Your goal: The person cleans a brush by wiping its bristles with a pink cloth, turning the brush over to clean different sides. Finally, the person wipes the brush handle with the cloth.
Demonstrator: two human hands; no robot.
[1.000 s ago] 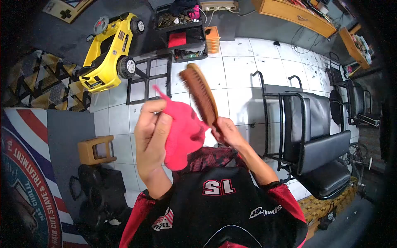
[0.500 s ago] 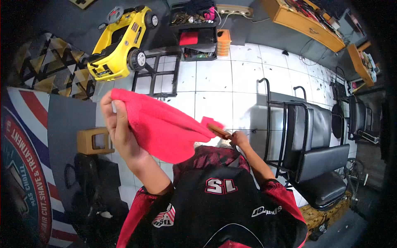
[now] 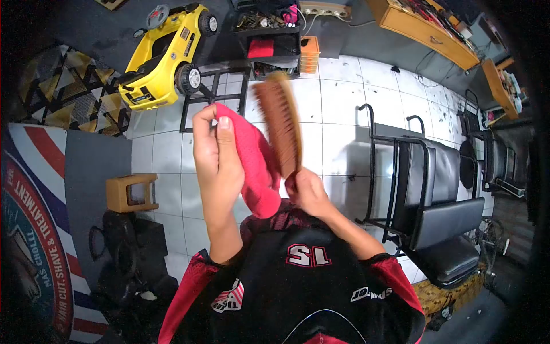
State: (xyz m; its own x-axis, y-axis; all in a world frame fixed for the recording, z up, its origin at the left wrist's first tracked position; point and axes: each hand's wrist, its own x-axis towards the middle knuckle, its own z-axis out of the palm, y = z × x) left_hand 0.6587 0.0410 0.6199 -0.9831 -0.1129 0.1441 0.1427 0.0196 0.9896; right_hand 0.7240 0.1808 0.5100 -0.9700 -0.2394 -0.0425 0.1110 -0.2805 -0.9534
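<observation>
A red cloth (image 3: pixel 259 155) hangs bunched from my left hand (image 3: pixel 219 152), pinched near its top between thumb and fingers. In my right hand (image 3: pixel 310 194) is a wooden brush (image 3: pixel 279 117) with brown bristles, gripped by its lower end. The brush stands nearly upright, its bristles facing left toward the cloth. Its lower bristles overlap the cloth's right edge in this view. Both hands are in front of my chest, above the white tiled floor.
Black padded chairs (image 3: pixel 438 172) stand at the right. A yellow toy car (image 3: pixel 163 60) sits at the upper left near a black metal frame (image 3: pixel 245 100). A black shelf (image 3: pixel 275 43) holds several small things. A brown stool (image 3: pixel 132 194) stands left. Dark bits dot the tiles.
My left hand has moved right and the spread cloth is now bunched. My right hand has come up, and the brush has swung from low beside the cloth to upright, bristles in view.
</observation>
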